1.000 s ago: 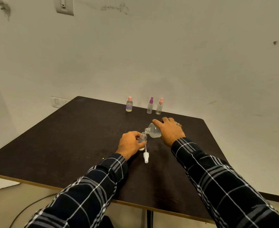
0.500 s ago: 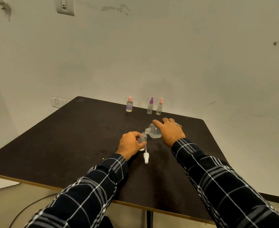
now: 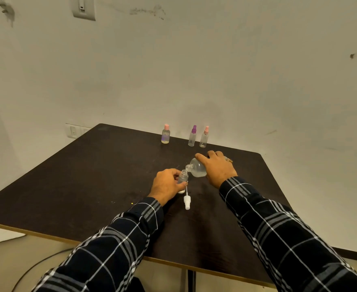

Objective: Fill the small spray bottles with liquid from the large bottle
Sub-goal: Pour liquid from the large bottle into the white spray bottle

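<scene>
My left hand (image 3: 166, 184) grips a small clear spray bottle (image 3: 183, 178) that stands upright and uncapped on the dark table (image 3: 89, 175). My right hand (image 3: 217, 168) holds the large clear bottle (image 3: 196, 168) tilted to the left, its open mouth right over the small bottle's neck. The white spray head (image 3: 187, 201) with its thin tube lies on the table just in front of the small bottle. A small white cap (image 3: 181, 191) peeks out beside my left thumb.
Along the far edge stand three small bottles: one with a pink cap and a little liquid (image 3: 165, 134), one with a purple sprayer (image 3: 192, 137), one with a pink sprayer (image 3: 204, 138). A wall rises right behind the table.
</scene>
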